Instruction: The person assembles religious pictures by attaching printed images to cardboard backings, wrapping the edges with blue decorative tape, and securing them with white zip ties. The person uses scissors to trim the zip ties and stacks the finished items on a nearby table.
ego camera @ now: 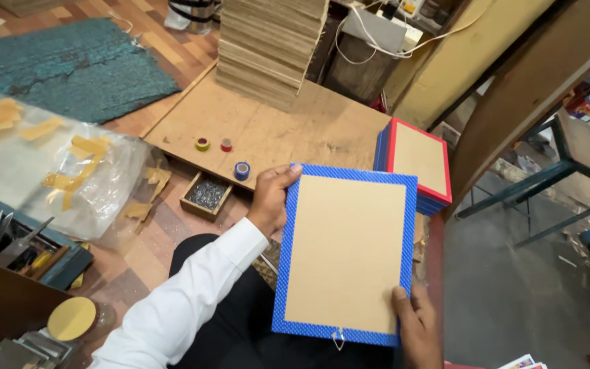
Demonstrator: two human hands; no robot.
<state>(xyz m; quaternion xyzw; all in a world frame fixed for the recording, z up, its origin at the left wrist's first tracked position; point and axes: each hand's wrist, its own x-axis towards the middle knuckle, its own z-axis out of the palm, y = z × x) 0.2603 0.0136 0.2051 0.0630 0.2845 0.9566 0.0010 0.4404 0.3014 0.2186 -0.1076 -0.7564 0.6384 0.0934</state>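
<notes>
Blue-edged board (pixel 345 253) between both hands

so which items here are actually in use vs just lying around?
In hand: blue-edged board, held by left hand and right hand.

Lying about: red-edged board stack, three tape rolls, tray of small metal bits, cardboard stack, plastic sheet.

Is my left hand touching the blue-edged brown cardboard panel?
Touching. The head view shows the left hand gripping the upper left edge of the blue-edged brown cardboard panel, its fingers curled over the blue border.
</notes>
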